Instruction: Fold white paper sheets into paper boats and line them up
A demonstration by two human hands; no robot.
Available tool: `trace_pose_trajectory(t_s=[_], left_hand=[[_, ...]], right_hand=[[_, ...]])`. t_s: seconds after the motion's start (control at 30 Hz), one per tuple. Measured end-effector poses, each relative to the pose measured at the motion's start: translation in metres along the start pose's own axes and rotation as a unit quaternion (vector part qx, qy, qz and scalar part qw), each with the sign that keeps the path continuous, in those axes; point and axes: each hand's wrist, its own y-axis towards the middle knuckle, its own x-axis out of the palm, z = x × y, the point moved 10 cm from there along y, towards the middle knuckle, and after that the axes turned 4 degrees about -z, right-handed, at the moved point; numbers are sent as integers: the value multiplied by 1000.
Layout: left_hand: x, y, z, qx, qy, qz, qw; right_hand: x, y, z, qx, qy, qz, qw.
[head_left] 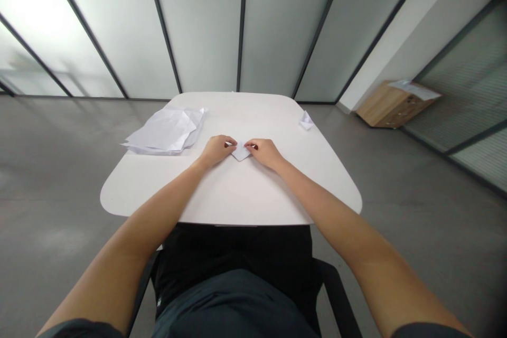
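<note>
A small piece of folded white paper [241, 153] is held between my two hands, just above or on the middle of the white table. Its lower end comes to a point facing me. My left hand [218, 149] pinches its left edge between thumb and fingers. On the opposite edge, my right hand [264, 152] pinches it the same way. The fingertips cover the paper's upper sides, so its exact fold is hard to make out.
The white table [245, 195] has rounded corners. A loose stack of white paper sheets [164, 129] lies at its left. Near the right edge sits a small folded paper piece [306, 121]. Beyond stand frosted glass panels [198, 26] and a wooden cabinet [390, 105].
</note>
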Motion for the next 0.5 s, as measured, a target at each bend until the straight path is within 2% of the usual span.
trace_pose_trajectory(t_s=[0.2, 0.3, 0.5], left_hand=[[0, 0, 4, 15, 38, 4, 999], [0, 0, 7, 25, 38, -2, 999], [3, -1, 12, 76, 13, -86, 993]], right_hand=[[8, 0, -5, -77, -80, -18, 994], [7, 1, -4, -86, -102, -10, 991], [6, -1, -11, -103, -92, -35, 990]])
